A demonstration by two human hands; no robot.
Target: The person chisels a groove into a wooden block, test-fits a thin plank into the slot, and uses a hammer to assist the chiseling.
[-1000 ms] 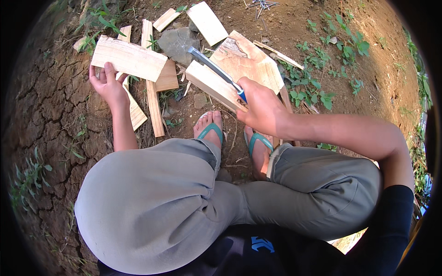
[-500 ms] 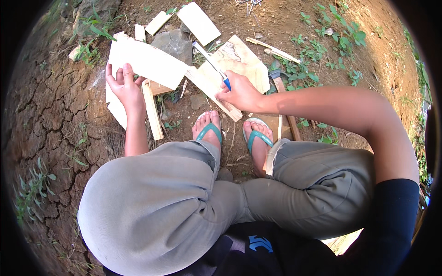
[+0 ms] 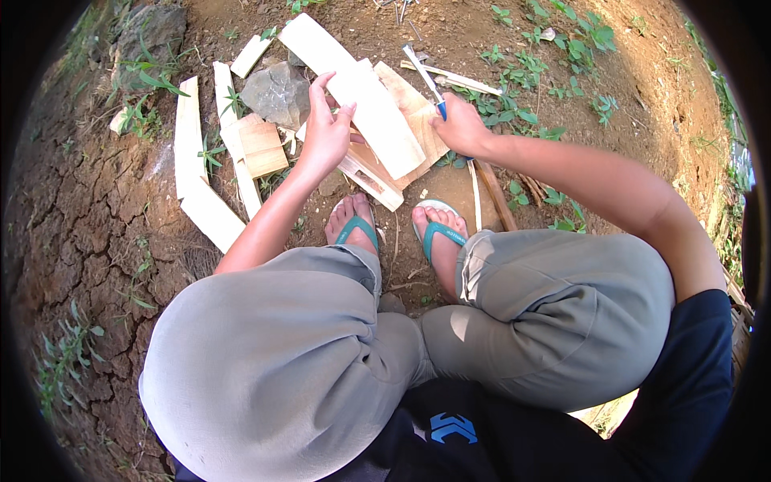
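My left hand [image 3: 325, 128] grips the left edge of a long pale wooden board [image 3: 361, 96], tilted above the other wood. My right hand [image 3: 463, 127] is closed around the blue handle of a chisel [image 3: 422, 74], its long metal blade pointing up and away to the left. Beneath the held board lies a wider wooden slab [image 3: 430, 132], partly covered. A narrow wood strip with a cut slot [image 3: 373, 178] shows below the board, close to my feet.
Several pale wood strips [image 3: 189, 136] and a small square block [image 3: 263, 148] lie to the left on cracked soil. A grey rock [image 3: 277, 95] sits behind them. A brown wooden handle [image 3: 496, 195] lies by my right foot. Nails [image 3: 399, 10] are scattered at the far edge.
My left hand has carried the board from the left to the middle, over the wide slab, and turned it more lengthwise. The chisel in my right hand has shifted right and farther away.
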